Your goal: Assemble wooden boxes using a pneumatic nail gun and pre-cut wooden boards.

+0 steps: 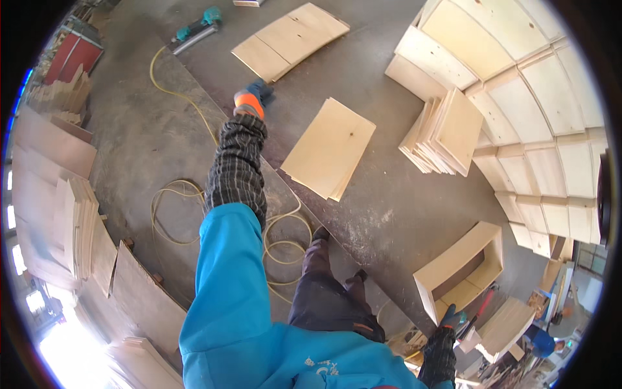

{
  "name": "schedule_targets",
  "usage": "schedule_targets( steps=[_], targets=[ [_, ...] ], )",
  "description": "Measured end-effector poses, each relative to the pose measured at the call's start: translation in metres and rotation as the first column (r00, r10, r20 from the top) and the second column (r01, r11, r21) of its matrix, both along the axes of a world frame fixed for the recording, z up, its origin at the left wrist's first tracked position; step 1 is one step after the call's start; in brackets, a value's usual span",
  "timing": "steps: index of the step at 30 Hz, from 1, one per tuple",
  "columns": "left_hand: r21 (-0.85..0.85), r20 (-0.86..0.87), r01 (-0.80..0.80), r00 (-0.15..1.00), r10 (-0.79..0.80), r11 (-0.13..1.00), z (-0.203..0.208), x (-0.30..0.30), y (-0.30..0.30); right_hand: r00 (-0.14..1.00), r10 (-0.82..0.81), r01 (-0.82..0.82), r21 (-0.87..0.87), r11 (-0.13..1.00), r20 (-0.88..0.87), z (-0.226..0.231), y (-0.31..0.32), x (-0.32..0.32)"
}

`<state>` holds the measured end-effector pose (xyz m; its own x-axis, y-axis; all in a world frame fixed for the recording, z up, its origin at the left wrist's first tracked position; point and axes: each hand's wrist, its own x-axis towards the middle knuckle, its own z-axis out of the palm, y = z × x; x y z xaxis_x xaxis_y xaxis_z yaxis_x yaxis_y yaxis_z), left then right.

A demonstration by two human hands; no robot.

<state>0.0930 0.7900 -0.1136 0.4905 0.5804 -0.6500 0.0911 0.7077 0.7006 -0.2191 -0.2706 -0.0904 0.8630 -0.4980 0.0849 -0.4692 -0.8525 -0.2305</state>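
Observation:
My left hand [257, 96], in a dark glove with an orange cuff, is stretched far forward beside the near corner of a pair of pale wooden panels [291, 40]. Its fingers are smeared, so whether it touches them cannot be told. At the lower right my right hand [451, 316], also gloved, is closed at the near edge of an open wooden box [463, 266]. The box is a frame of pale boards with its hollow side showing. Between the hands lies a small stack of flat wooden panels [330, 149] on the dark work surface.
A teal nail gun [197, 30] lies far left, its yellow hose [188, 100] coiling down to the floor. A leaning stack of panels [447, 133] stands right, before a high wall of stacked boxes [538, 97]. Large sheets [52, 188] line the left. Another person [541, 340] is at lower right.

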Motion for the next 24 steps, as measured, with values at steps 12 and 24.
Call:
schedule_targets(
  steps=[12,24],
  targets=[
    [0.111,-0.054,0.095,0.994,-0.09,0.989,0.01,0.022,0.036,0.978,-0.033,0.021,-0.057,0.998,-0.205,0.038,0.053,0.02],
    [-0.094,0.2,0.215,0.961,-0.193,0.972,0.164,0.05,-0.07,0.988,-0.076,0.094,0.131,0.987,-0.137,0.019,0.033,0.008]
  ],
)
